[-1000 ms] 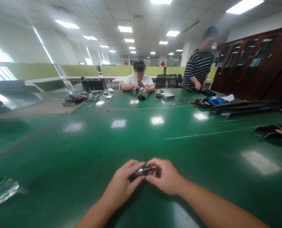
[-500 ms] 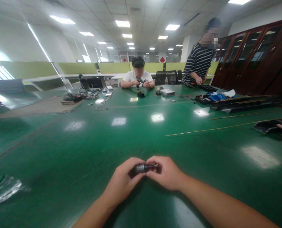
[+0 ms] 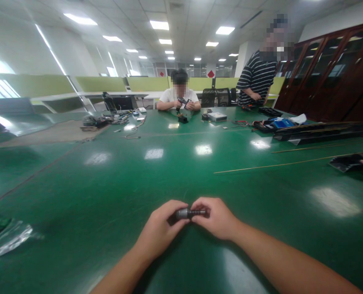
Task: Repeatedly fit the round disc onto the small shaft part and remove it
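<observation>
My left hand (image 3: 161,230) is closed round the thick end of a dark grey cylinder with a thin, stepped shaft (image 3: 183,214), thumb below and fingers above. The shaft points to the right, into the curled fingers of my right hand (image 3: 216,218). Thumb and fingertips there close about the shaft, and its far tip is partly covered. The piece lies level, just over the green table top (image 3: 181,175). Its exact kind is too small to make out.
Thin brass-coloured rods (image 3: 251,168) and a black channel piece (image 3: 343,163), touched by another person's hand, lie at right. Electronics clutter (image 3: 108,120) is at far left. A seated person (image 3: 180,98) and a standing person (image 3: 256,77) are across the table. Clear plastic (image 3: 13,241) lies near left.
My right fingers have shifted slightly right from the left hand, and more of the shaft shows between them. The left hand keeps its hold. The view has shifted a little.
</observation>
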Motion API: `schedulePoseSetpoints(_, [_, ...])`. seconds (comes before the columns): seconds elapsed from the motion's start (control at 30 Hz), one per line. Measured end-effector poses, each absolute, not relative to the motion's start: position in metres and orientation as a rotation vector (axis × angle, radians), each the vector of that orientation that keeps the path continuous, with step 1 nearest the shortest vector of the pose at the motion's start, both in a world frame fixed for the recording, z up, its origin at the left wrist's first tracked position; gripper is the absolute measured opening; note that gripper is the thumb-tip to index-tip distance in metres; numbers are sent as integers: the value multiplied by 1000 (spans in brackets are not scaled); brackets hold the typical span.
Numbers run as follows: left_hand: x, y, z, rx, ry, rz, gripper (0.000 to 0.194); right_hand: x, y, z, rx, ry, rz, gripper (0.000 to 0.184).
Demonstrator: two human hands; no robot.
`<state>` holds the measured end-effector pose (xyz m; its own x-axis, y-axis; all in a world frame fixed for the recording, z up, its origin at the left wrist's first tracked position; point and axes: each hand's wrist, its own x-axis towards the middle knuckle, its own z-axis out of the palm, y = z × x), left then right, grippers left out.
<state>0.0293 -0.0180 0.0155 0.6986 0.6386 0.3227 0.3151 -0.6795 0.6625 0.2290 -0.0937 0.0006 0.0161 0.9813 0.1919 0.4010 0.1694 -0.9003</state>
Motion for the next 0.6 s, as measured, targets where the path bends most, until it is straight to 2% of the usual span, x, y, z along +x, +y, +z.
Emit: schedulePoseSetpoints(0.6, [27,-17,14,2333,752,800,23,228,-94,4,-1423,-1480,840,15])
